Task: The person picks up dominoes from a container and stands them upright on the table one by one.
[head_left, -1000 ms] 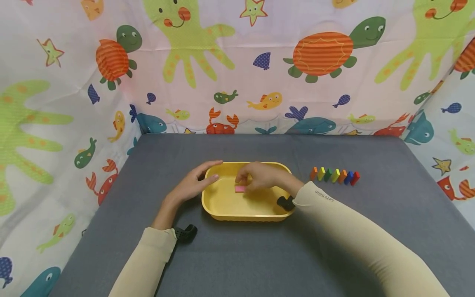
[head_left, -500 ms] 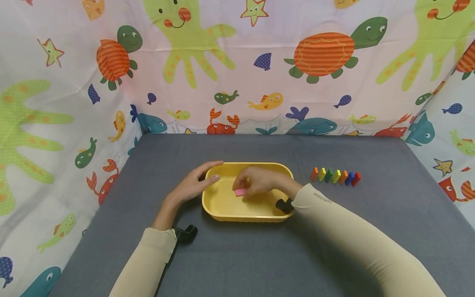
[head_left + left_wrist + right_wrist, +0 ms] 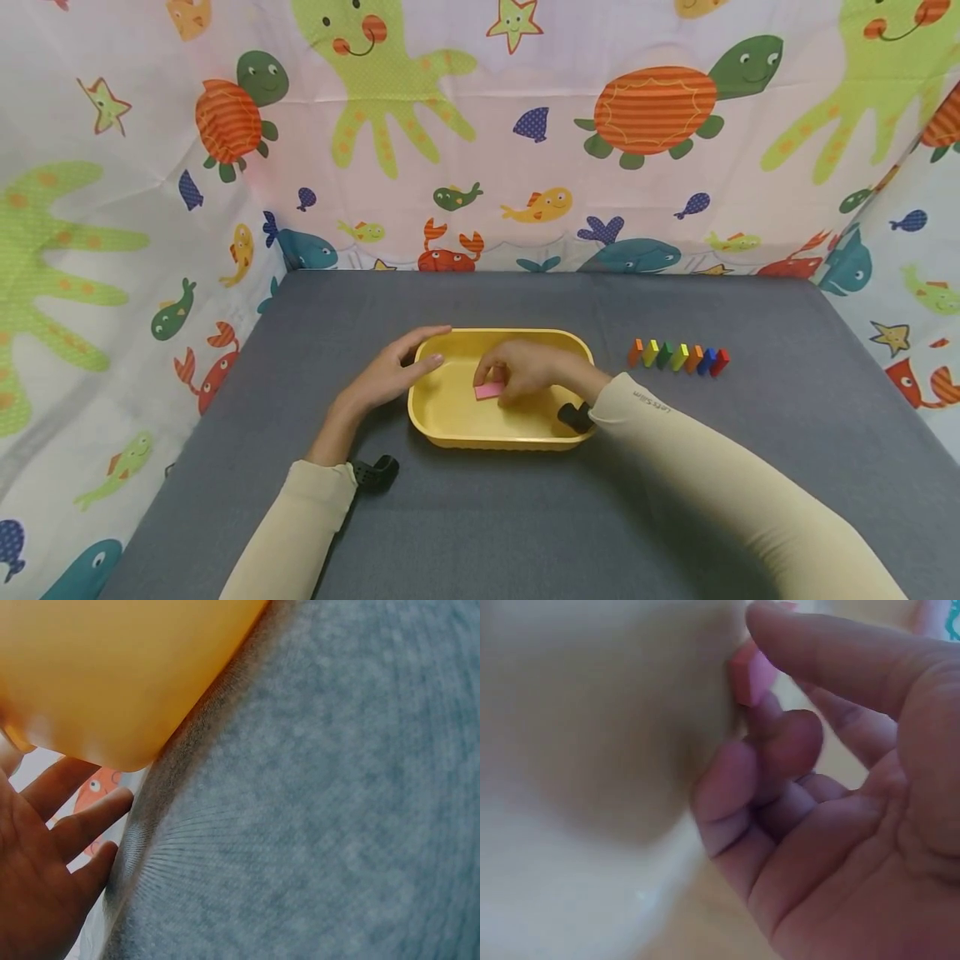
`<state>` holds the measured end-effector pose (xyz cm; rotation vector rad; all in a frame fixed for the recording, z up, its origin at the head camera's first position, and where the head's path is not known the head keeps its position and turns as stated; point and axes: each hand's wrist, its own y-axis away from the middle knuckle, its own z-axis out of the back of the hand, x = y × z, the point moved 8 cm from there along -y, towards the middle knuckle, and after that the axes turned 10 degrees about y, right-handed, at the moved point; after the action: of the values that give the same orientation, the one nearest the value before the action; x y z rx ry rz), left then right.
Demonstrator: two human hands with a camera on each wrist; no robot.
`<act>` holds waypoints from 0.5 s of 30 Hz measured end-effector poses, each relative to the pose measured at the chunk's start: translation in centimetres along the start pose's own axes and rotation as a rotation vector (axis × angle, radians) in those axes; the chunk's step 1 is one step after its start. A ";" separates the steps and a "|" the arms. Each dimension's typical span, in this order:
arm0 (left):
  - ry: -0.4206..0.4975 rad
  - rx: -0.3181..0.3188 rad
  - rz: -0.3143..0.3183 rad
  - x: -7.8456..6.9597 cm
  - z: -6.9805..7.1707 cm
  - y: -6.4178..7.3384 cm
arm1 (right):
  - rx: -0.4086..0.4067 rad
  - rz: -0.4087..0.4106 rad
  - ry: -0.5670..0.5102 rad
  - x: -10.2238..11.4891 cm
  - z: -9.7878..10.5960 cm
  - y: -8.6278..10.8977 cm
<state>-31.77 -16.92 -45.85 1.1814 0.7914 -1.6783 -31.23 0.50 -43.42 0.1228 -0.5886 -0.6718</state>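
A yellow plastic basin (image 3: 502,441) stands on the grey cloth. My left hand (image 3: 388,372) rests at its left end, fingers fairly straight along the outside and thumb reaching over the rim; the left wrist view shows the fingers (image 3: 94,821) spread beside the outer wall. Inside the basin, my right hand (image 3: 528,367) pinches a small pink domino (image 3: 489,391) between thumb and fingers. That domino lies low, near the basin floor. From the right wrist, one pink end of it shows beneath the thumb (image 3: 832,652), with the other fingers curled; their exact contact is partly hidden.
Right of the basin, several coloured dominoes (image 3: 679,357) stand upright in a row, orange, yellow, green, blue and red. The right forearm (image 3: 712,467) passes just in front of them. A curtain (image 3: 480,125) with sea animals encloses the back and sides.
The right hand and pink domino have shifted slightly toward the near side, and the domino has turned a little. The left hand and domino row stay put.
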 end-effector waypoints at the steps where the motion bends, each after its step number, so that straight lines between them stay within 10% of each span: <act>1: -0.001 0.004 -0.004 0.0 0.0 0.0 | -0.008 0.010 -0.002 0.0 -0.1 -0.1; 15: -0.007 0.011 -0.017 -0.1 0.0 0.0 | -0.051 0.099 -0.072 0.4 -0.7 -1.1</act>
<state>-31.78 -16.87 -45.77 1.1796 0.7905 -1.7015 -31.18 -0.65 -44.09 0.0219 -0.6418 -0.5965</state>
